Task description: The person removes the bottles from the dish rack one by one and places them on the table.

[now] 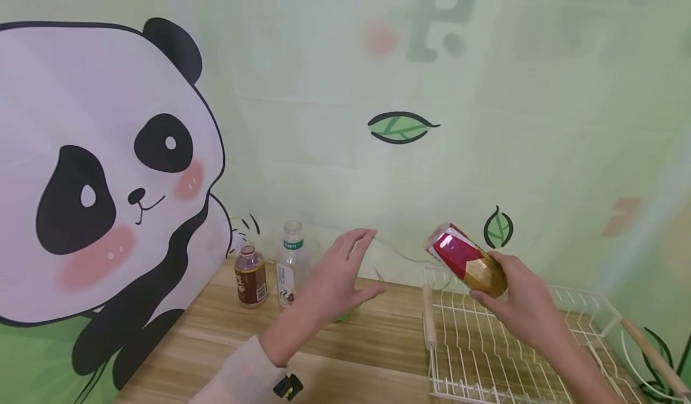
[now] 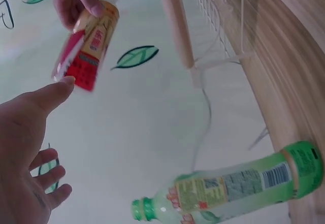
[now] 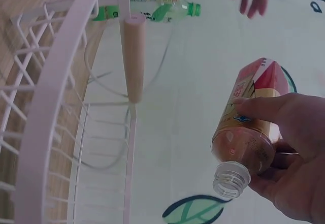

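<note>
My right hand (image 1: 523, 299) grips an uncapped plastic bottle (image 1: 466, 260) with a red and gold label above the wire basket. The bottle is tilted, its base up to the left. In the right wrist view its bare neck (image 3: 231, 180) points down, and the thumb lies along the label. My left hand (image 1: 337, 275) is raised over the table with fingers extended and nothing in it. Behind it, mostly hidden in the head view, stands a green-tinted bottle (image 2: 238, 186), plain in the left wrist view. A clear bottle (image 1: 286, 272) is partly covered by the left hand.
A small brown-labelled bottle (image 1: 251, 279) stands at the far left of the wooden table (image 1: 216, 344). The white wire basket (image 1: 486, 338) with wooden handles (image 1: 429, 317) takes up the right side. A panda-printed wall cloth (image 1: 324, 122) hangs behind the table.
</note>
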A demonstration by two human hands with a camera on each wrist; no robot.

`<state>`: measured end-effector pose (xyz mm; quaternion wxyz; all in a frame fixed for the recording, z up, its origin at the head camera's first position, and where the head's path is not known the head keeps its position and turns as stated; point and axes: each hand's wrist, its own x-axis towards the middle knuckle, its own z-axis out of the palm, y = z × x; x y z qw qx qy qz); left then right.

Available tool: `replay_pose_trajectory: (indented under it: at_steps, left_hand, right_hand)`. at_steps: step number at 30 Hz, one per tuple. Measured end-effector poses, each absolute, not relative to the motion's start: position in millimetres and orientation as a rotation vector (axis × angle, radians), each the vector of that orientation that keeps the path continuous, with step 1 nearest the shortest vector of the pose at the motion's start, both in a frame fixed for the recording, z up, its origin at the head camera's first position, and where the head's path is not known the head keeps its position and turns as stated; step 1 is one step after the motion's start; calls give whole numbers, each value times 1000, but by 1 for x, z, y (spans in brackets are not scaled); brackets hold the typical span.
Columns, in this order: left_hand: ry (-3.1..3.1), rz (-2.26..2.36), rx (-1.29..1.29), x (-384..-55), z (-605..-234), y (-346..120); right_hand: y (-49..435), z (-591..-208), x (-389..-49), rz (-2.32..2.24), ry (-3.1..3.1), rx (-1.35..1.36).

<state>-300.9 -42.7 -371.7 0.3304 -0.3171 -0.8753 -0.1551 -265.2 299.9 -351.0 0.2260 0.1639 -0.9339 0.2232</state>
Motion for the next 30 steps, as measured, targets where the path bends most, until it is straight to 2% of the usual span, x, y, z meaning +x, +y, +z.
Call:
replay_pose_trajectory:
  at_steps: [6,12,30]
  left_hand:
    - [-2214,-285,-1018,-292,-360,-26]
    - [-2168,-165,-1126,-298,-353,-12]
    - [-2233,9,-1115,-304,-363,-1]
  right_hand:
    - [275,-355,-266,560,-2562,569]
    - [256,-361,-268,537,-2538,653]
    - [232,-367,-261,401,-2486,804]
